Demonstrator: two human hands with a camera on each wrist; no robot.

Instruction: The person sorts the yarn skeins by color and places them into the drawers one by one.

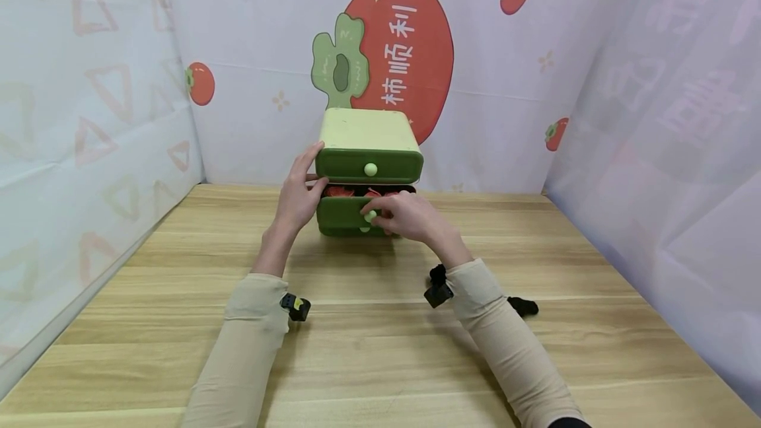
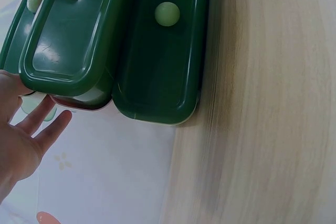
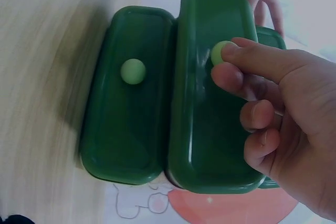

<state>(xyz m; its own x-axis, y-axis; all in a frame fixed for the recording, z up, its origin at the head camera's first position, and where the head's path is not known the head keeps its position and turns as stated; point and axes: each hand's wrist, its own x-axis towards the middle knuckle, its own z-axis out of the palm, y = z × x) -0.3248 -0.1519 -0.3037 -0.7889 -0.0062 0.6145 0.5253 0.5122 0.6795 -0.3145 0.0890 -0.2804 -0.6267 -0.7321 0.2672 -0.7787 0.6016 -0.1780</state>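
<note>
A small cabinet [image 1: 370,129] with a pale yellow-green top and dark green drawers stands towards the back of the table. Its middle drawer [image 1: 340,214] is pulled partly out, with red things [image 1: 339,192] visible inside; their kind is unclear. My right hand [image 1: 413,216] pinches the round light green knob [image 3: 220,52] of that drawer between thumb and index finger. At the cabinet's left side, my left hand [image 1: 296,198] touches it with extended, spread fingers. The bottom drawer [image 2: 157,69] and the top drawer [image 1: 341,167] are closed.
A wooden table [image 1: 368,362] lies under both arms. White cloth walls with printed persimmons [image 1: 410,51] enclose its back and sides. A black object [image 1: 523,306] lies beyond the right forearm, partly hidden by the sleeve.
</note>
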